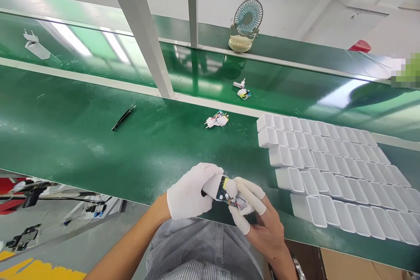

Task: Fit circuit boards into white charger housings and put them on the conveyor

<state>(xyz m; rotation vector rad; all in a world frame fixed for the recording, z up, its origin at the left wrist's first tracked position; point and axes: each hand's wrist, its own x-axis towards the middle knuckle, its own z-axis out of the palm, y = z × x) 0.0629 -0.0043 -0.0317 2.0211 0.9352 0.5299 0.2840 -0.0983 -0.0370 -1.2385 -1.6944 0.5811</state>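
Left hand: gloved, fingers clasped round charger
Right hand: fingertips pinched its board
Shells: rowed right
Risk: board wires might snap if tugged

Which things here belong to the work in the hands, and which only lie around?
In the work:
left hand
right hand
charger part with circuit board
rows of white shells

Lying about:
tweezers
small fan
loose charger parts
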